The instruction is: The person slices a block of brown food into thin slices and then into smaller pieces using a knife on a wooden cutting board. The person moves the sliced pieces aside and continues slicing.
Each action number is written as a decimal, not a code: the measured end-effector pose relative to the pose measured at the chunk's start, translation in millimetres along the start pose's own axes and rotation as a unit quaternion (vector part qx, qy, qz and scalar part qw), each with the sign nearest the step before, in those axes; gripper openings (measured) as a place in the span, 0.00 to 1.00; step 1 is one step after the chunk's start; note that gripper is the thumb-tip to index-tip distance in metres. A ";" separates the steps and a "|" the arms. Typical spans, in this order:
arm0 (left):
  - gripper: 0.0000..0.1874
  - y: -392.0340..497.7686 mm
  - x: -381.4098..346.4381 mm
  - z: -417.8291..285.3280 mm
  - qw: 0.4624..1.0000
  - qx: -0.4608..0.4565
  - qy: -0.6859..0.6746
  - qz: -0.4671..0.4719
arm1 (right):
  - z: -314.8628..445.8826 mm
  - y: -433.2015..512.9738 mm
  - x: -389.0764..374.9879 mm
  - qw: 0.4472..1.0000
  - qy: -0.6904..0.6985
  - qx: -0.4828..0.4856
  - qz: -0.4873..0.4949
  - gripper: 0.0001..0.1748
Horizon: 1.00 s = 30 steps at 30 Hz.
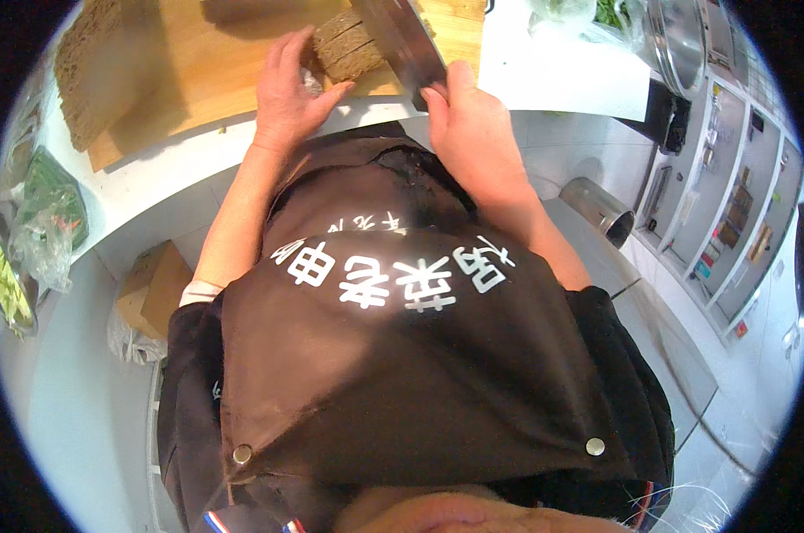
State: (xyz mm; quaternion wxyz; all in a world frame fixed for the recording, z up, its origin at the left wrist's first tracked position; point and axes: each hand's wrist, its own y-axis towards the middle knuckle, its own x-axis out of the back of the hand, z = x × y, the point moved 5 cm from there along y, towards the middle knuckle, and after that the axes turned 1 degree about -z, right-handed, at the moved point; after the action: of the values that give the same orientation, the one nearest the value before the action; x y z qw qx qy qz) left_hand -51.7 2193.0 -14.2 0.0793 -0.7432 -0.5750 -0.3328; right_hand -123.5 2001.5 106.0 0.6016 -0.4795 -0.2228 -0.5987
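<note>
My right hand (475, 126) grips the handle end of a broad cleaver (405, 46), whose dark blade slants up and left to the top edge of the view. Beside the blade is a brown, coarse-textured food block (348, 45) with cut lines across it, lying on a wooden cutting board (202, 80). My left hand (290, 93) is at the block's left end, thumb and fingers spread around its near corner. Whether the fingertips press on it cannot be told. Something small and shiny, perhaps clear plastic (312, 83), shows beside the left palm.
A larger brown slab (95, 60) lies on the board's left part. Green vegetables in plastic (45, 200) stand at the white counter's left. To the right are a metal pot (678, 46) and bagged greens (611, 12). A cardboard box (152, 290) sits below the counter.
</note>
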 end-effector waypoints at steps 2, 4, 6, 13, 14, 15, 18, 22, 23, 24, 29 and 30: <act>0.45 -1.1 -1.1 3.0 1.000 0.025 0.001 0.003 | -0.6 -5.4 0.6 0.999 -0.010 -0.027 0.028 0.13; 0.44 -1.6 -1.4 2.2 1.000 0.012 -0.005 -0.009 | -2.4 -7.3 0.8 0.998 -0.028 -0.040 0.047 0.13; 0.43 -1.7 -1.1 1.2 1.000 0.007 -0.012 -0.010 | -3.3 -7.9 -0.1 0.996 -0.035 -0.048 0.062 0.13; 0.40 -2.6 0.5 -0.6 0.999 0.038 -0.026 -0.014 | -3.1 -1.5 0.8 0.993 -0.034 -0.041 0.109 0.13; 0.40 -2.5 0.6 -0.4 0.999 0.039 -0.024 -0.018 | -2.6 0.2 1.8 0.993 -0.027 -0.034 0.114 0.12; 0.40 -2.6 0.3 -1.2 0.999 0.033 -0.023 -0.019 | -3.0 2.1 2.7 0.992 -0.033 -0.033 0.118 0.12; 0.40 -3.4 0.2 -0.8 0.999 0.030 -0.017 -0.015 | -3.1 9.8 2.8 0.990 -0.039 -0.022 0.130 0.13; 0.39 -3.5 -0.3 1.1 0.998 0.052 -0.022 0.000 | -1.1 15.0 -1.5 0.990 -0.034 -0.006 0.136 0.14; 0.39 -3.4 0.3 1.0 0.998 0.057 -0.028 -0.003 | 0.1 15.2 -4.2 0.990 -0.038 -0.005 0.137 0.14; 0.39 -2.8 0.6 0.5 0.998 0.058 -0.026 -0.002 | 0.8 16.0 -6.1 0.990 -0.036 -0.004 0.137 0.14; 0.41 0.8 1.4 -2.4 0.998 0.064 -0.030 -0.002 | -1.8 17.9 -16.4 0.989 -0.033 -0.007 0.145 0.15; 0.41 0.5 1.5 -2.9 0.998 0.064 -0.029 -0.001 | -4.6 18.6 -19.7 0.988 -0.038 -0.014 0.146 0.15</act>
State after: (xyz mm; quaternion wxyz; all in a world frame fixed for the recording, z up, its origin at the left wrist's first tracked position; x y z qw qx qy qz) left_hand -52.2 2192.6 -11.0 0.1098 -0.7456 -0.5976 -0.2738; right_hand -111.1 2004.3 81.6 0.6669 -0.5380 -0.1641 -0.4887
